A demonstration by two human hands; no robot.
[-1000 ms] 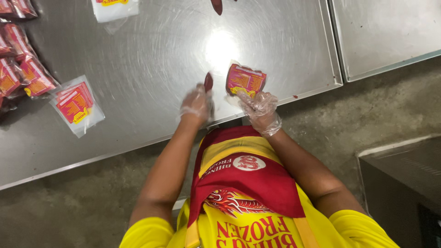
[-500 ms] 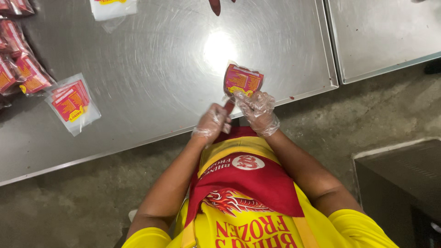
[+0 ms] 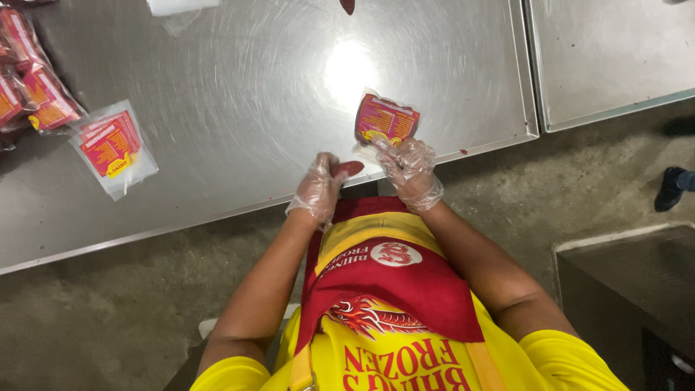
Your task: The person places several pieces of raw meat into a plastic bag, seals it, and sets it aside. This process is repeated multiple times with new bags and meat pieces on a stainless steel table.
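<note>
My right hand [image 3: 409, 168], in a clear plastic glove, holds up a small clear pouch with a red and yellow label [image 3: 385, 119] over the near edge of the steel table [image 3: 239, 94]. My left hand [image 3: 320, 187], gloved the same way, pinches a dark red sausage piece [image 3: 347, 169] just left of the pouch's lower end. The two hands are a few centimetres apart, close to my red apron.
A flat labelled pouch [image 3: 111, 147] lies on the table at the left, with several filled red pouches [image 3: 32, 98] beyond it. Another sausage piece [image 3: 348, 6] lies at the far edge. A second steel table [image 3: 615, 51] stands to the right. A shoe [image 3: 671, 187] shows on the floor.
My left hand has drawn back from the table toward my apron and then moved right with the sausage piece, closer to the pouch. The right hand has kept hold of the pouch.
</note>
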